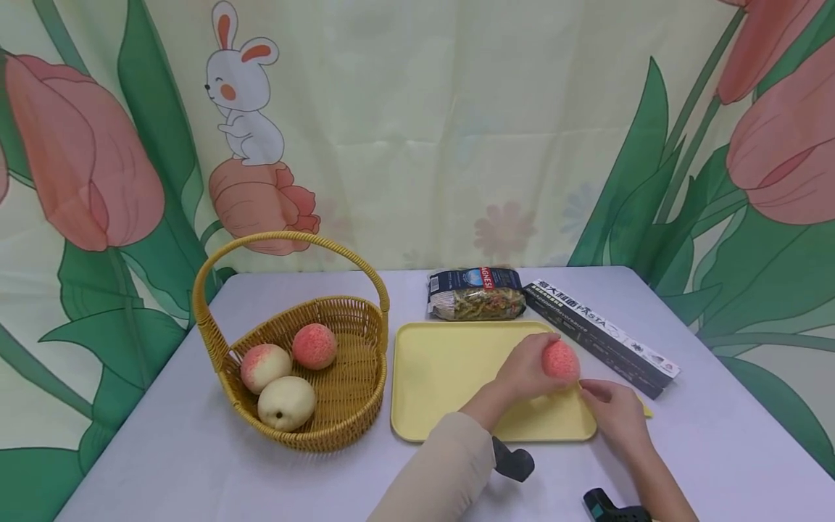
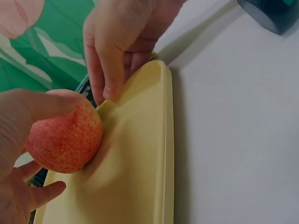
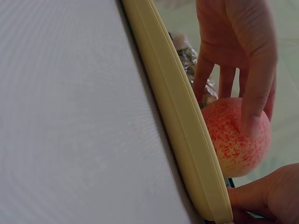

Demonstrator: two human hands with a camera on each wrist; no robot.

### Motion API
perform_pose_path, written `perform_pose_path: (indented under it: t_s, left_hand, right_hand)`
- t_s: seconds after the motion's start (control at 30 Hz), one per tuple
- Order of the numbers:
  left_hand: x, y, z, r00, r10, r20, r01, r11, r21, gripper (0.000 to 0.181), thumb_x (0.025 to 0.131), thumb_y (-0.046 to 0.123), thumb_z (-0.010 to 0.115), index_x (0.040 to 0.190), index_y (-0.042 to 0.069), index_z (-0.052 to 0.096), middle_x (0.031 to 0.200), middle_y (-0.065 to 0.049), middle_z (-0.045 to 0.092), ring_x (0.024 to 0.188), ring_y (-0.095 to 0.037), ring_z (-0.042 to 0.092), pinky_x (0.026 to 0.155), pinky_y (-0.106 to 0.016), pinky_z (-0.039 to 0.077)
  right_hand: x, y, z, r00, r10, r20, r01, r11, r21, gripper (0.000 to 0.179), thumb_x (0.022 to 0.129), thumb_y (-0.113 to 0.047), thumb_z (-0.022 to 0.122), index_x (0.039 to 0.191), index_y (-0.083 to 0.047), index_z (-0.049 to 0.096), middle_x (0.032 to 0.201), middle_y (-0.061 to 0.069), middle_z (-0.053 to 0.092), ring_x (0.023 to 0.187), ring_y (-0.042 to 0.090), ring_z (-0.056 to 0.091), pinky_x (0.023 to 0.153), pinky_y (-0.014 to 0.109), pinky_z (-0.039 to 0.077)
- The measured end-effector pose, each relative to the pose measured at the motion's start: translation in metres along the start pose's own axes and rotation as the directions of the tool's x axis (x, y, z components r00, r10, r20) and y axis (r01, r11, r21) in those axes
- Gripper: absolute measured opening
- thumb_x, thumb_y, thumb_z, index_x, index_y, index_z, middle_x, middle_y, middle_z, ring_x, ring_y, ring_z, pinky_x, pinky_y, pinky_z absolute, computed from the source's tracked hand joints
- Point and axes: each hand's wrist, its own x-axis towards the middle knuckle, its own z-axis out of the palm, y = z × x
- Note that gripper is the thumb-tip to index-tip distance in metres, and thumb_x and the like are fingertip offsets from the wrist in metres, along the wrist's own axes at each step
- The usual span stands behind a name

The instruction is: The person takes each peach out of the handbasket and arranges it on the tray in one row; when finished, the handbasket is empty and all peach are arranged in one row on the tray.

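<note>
My left hand [image 1: 522, 371] grips a red-speckled peach [image 1: 561, 361] over the right part of the yellow tray [image 1: 450, 377]. In the left wrist view the thumb lies across the top of the peach [image 2: 67, 135]. My right hand [image 1: 616, 413] is at the tray's right edge, its fingers curled down round a slim yellow object, most of it hidden by the hand. One yellow end [image 1: 646, 411] shows past the knuckles; I cannot tell its kind. The right wrist view has the right thumb [image 3: 250, 193] close by the tray's corner, below the peach.
On the left stands a wicker basket [image 1: 346, 431] with a tall handle, holding two peaches [image 1: 314, 346] and a pale round fruit [image 1: 287, 403]. Behind the tray lie a bag of pasta [image 1: 479, 296] and a long black-and-white pasta box [image 1: 600, 337]. A printed curtain hangs behind the table.
</note>
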Motion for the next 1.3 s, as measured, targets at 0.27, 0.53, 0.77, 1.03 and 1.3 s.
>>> perform_pose_path:
  t_s: [0.27,0.53,0.77,1.03,1.3]
  left_hand:
    - [-0.015,0.007,-0.028,0.995,0.049,-0.089,-0.054,0.997,-0.056,0.077,0.071,0.031,0.078,0.135,0.013,0.04,0.133,0.0,0.042,0.121,-0.012,0.039,0.096,-0.025,0.035]
    - [-0.033,0.004,-0.072,0.985,0.069,-0.157,-0.087,0.99,-0.109,0.066,0.076,0.024,0.076,0.132,0.011,0.043,0.133,-0.004,0.042,0.121,-0.016,0.04,0.095,-0.029,0.038]
    - [-0.054,-0.003,-0.107,0.956,0.089,-0.279,-0.16,0.956,-0.244,0.059,0.076,0.016,0.076,0.128,0.012,0.049,0.126,-0.002,0.046,0.111,-0.014,0.046,0.083,-0.027,0.046]
    - [-0.086,-0.01,-0.148,0.939,0.174,-0.297,-0.255,0.932,-0.259,0.052,0.078,0.013,0.074,0.124,0.011,0.051,0.119,-0.002,0.05,0.108,-0.013,0.05,0.086,-0.036,0.046]
    - [-0.121,-0.013,-0.196,0.904,0.293,-0.312,-0.378,0.889,-0.258,0.047,0.075,-0.001,0.073,0.118,0.0,0.053,0.115,-0.011,0.054,0.105,-0.025,0.054,0.089,-0.043,0.043]
  right_hand:
    - [0.002,-0.001,-0.002,1.0,0.022,0.014,-0.022,1.0,-0.004,0.034,0.09,-0.012,0.053,0.114,0.013,0.054,0.113,0.03,0.055,0.109,0.045,0.046,0.087,0.052,0.04]
    - [0.003,0.001,-0.001,1.0,0.03,0.003,-0.03,1.0,-0.008,0.035,0.09,-0.013,0.053,0.114,0.012,0.055,0.113,0.03,0.054,0.107,0.044,0.048,0.084,0.051,0.042]
    - [0.004,0.002,0.001,0.999,0.039,0.001,-0.039,0.999,-0.006,0.035,0.09,-0.013,0.054,0.114,0.012,0.055,0.113,0.03,0.055,0.105,0.043,0.049,0.083,0.049,0.044]
    - [0.004,0.003,0.001,1.0,0.027,-0.012,-0.027,0.999,-0.02,0.034,0.089,-0.012,0.055,0.112,0.012,0.056,0.11,0.03,0.057,0.103,0.043,0.051,0.081,0.049,0.044]
    - [0.004,0.002,0.001,1.0,0.019,-0.001,-0.019,1.0,-0.017,0.033,0.09,-0.012,0.053,0.112,0.013,0.056,0.109,0.03,0.057,0.104,0.044,0.05,0.082,0.05,0.044]
